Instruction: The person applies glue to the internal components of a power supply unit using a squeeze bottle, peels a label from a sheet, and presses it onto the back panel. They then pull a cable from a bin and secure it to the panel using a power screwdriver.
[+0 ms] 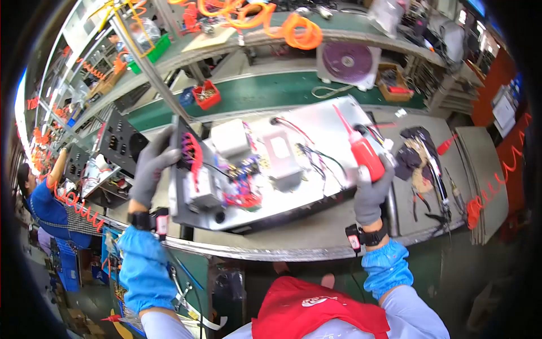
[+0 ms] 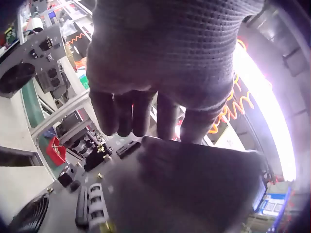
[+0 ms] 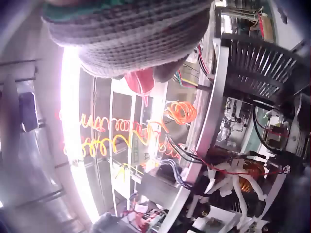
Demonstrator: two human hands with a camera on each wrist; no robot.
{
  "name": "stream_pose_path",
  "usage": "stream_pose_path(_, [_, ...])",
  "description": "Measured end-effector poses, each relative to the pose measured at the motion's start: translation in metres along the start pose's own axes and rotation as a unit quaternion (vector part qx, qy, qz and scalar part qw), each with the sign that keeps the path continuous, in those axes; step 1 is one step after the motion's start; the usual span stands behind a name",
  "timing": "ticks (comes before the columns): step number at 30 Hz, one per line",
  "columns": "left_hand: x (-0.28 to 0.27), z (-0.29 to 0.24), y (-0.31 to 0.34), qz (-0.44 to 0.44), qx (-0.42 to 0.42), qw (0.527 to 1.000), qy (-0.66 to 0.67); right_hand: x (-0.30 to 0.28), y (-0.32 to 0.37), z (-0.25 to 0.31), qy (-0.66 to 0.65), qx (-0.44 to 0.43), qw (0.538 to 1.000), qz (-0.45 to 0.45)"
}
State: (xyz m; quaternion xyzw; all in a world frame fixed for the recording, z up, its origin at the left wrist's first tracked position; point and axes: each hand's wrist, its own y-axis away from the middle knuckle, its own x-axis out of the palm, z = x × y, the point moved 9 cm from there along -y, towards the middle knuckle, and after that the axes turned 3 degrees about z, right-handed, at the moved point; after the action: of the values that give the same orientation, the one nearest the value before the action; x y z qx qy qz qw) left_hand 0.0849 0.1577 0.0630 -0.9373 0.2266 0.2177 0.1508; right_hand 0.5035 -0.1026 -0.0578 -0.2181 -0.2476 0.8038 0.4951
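Observation:
My gloved right hand (image 1: 372, 192) grips a red squeeze bottle (image 1: 368, 158) over the right end of a metal chassis (image 1: 322, 127). The bottle's long thin nozzle points up and away from me. Its red part (image 3: 140, 81) shows under the glove in the right wrist view. My gloved left hand (image 1: 149, 169) is at the chassis's dark end panel (image 1: 179, 164), with straight fingers (image 2: 167, 116) at the panel's edge. Inside the chassis stand a white box-shaped part (image 1: 230, 138), a silver box with a label (image 1: 280, 158), a circuit board and pink and black wires.
On the bench to the right lie pliers (image 1: 419, 204), a screwdriver (image 1: 455, 192) and a crumpled cloth (image 1: 420, 161). A red bin (image 1: 206, 96) of small parts stands behind. Orange coiled hoses (image 1: 302, 31) hang above. At left, another person in blue (image 1: 51, 212) is beside similar panels (image 1: 118, 141).

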Motion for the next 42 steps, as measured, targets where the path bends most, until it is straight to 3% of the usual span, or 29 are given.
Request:
stream_pose_path(1, [0.004,0.003,-0.014,0.025,-0.049,0.998,0.041,0.008,0.006,-0.013,-0.004,0.014,1.0,-0.025])
stream_pose_path(3, [-0.001,0.021,-0.047,-0.005,-0.009,0.997,0.077,0.014,0.014,-0.016,0.051,-0.008,0.996,-0.068])
stream_pose_path(6, [0.01,0.064,-0.093,0.02,-0.023,0.975,0.22,0.018,0.013,-0.037,0.014,0.039,0.995,-0.091])
stream_pose_path(9, [0.018,0.069,-0.093,0.024,-0.072,0.953,0.293,0.018,0.008,-0.033,0.056,0.007,0.992,-0.115])
stream_pose_path(10, [0.017,0.068,-0.09,-0.024,-0.075,0.942,0.325,0.022,0.003,-0.017,0.054,-0.026,0.99,-0.125])
stream_pose_path(13, [0.021,0.08,-0.08,-0.079,-0.073,0.905,0.412,0.03,-0.015,-0.05,0.041,-0.018,0.996,-0.074])
stream_pose_path(15, [0.026,0.075,-0.064,-0.116,-0.059,0.886,0.444,0.056,-0.059,-0.055,0.051,-0.111,0.992,-0.025])
stream_pose_path(16, [0.027,0.072,-0.052,-0.161,-0.047,0.895,0.414,0.068,-0.079,-0.058,0.052,-0.156,0.986,0.0])
stream_pose_path(18, [0.032,0.059,-0.017,-0.269,-0.002,0.903,0.335,0.108,-0.123,-0.098,-0.094,-0.053,0.991,0.073])
stream_pose_path(21, [0.063,0.028,0.038,-0.348,-0.006,0.916,0.2,0.152,-0.168,-0.103,-0.02,-0.07,0.987,0.141])
stream_pose_path(23, [0.095,0.003,0.074,-0.343,-0.016,0.93,0.129,0.156,-0.171,-0.104,-0.047,-0.084,0.985,0.141])
stream_pose_path(25, [0.13,-0.023,0.101,-0.35,-0.017,0.921,0.168,0.132,-0.16,-0.105,-0.117,-0.002,0.981,0.157])
stream_pose_path(27, [0.165,-0.05,0.125,-0.333,-0.005,0.932,0.142,0.09,-0.147,-0.079,-0.22,0.128,0.952,0.169])
stream_pose_path(29, [0.202,-0.075,0.141,-0.272,0.016,0.945,0.182,0.036,-0.159,-0.086,-0.173,0.068,0.972,0.142])
stream_pose_path(31, [0.228,-0.099,0.152,-0.225,0.064,0.971,0.056,-0.018,-0.169,-0.064,-0.178,0.09,0.974,0.106])
stream_pose_path(33, [0.255,-0.12,0.155,-0.126,0.101,0.984,0.075,-0.07,-0.181,-0.064,-0.246,0.096,0.961,0.078])
stream_pose_path(35, [0.269,-0.145,0.157,-0.034,0.2,0.979,0.018,-0.112,-0.177,0.001,-0.223,0.057,0.972,0.036])
stream_pose_path(38, [0.282,-0.148,0.159,0.104,0.245,0.961,0.07,-0.146,-0.156,0.056,-0.276,0.027,0.96,0.041])
stream_pose_path(40, [0.28,-0.152,0.16,0.162,0.281,0.943,0.069,-0.15,-0.12,0.1,-0.239,0.044,0.97,-0.012])
stream_pose_path(42, [0.265,-0.13,0.167,0.129,0.271,0.95,0.085,-0.149,-0.082,0.14,-0.193,0.028,0.981,-0.02])
